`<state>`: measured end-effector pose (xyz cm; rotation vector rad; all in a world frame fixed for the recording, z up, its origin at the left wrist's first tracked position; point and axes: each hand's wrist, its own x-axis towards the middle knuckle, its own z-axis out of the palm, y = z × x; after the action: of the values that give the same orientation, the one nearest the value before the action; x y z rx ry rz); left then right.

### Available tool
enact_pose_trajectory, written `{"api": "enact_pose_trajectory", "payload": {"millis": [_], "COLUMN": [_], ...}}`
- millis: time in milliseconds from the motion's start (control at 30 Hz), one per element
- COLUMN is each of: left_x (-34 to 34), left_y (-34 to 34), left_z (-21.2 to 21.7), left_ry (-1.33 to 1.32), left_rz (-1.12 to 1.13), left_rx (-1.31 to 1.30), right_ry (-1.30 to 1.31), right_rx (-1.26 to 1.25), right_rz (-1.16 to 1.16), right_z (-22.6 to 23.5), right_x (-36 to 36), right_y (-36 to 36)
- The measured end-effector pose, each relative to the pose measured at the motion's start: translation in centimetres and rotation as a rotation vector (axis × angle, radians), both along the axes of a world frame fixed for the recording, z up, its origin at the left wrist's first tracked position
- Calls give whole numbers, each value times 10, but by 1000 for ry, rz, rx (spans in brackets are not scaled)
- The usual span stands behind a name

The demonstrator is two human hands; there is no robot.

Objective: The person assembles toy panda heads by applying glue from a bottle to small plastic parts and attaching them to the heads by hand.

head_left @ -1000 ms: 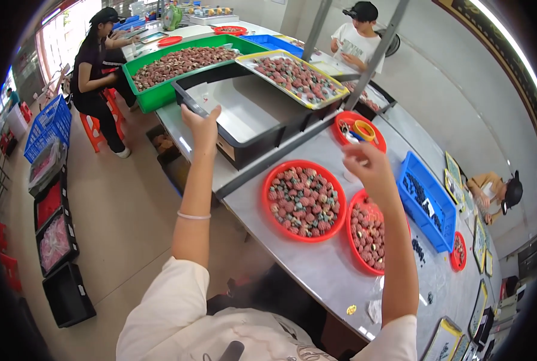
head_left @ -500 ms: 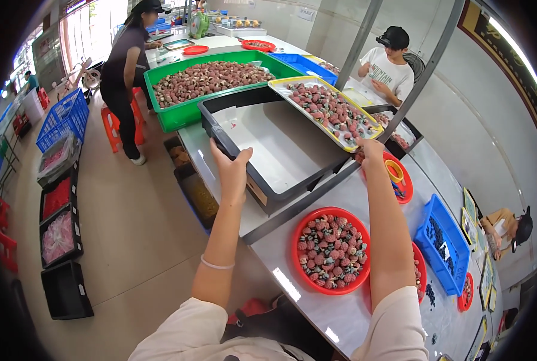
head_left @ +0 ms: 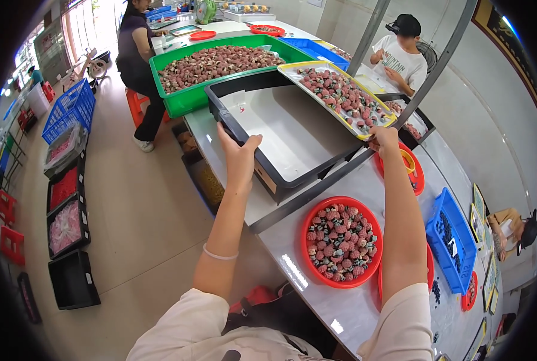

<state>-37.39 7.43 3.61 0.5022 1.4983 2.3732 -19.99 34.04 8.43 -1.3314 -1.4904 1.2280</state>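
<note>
My left hand (head_left: 239, 161) grips the near left rim of a dark grey bin (head_left: 244, 135), thumb over the edge and fingers along its outer wall. The bin has a pale, bare bottom. My right hand (head_left: 386, 140) is closed on the near right corner of a yellow-rimmed tray (head_left: 377, 123). Red, raspberry-like pieces (head_left: 334, 90) with some dark green and pale parts lie on the tray. It slants across the bin's far right side. Just beyond, a big green tub (head_left: 175, 103) holds a heap of similar pieces.
A red bowl (head_left: 305, 240) of the pieces stands below my right arm. Further right is a blue tray (head_left: 464, 268) with small dark bits. A metal post (head_left: 440, 60) rises behind the yellow-rimmed tray. Co-workers (head_left: 142, 57) (head_left: 401, 54) are around the tables. Black crates (head_left: 73, 280) line the floor at left.
The whole view has shifted, so most things sit a little further right and the bin and tray higher. Both hands keep their holds; tray and bin look unchanged relative to each other.
</note>
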Motion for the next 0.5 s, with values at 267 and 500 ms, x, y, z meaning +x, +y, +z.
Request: {"api": "enact_pose_trajectory", "payload": {"millis": [267,500], "left_x": [0,-3], "left_y": [2,1], "left_z": [-5,-5], "left_ry": [35,51], "left_rz": [28,26], "left_rx": [-34,-42], "right_ry": [-188,-468], "right_rx": [17,13], "right_rz": [-20,67], "right_z": [4,20], "right_x": [0,-1], "right_y": [8,17]}}
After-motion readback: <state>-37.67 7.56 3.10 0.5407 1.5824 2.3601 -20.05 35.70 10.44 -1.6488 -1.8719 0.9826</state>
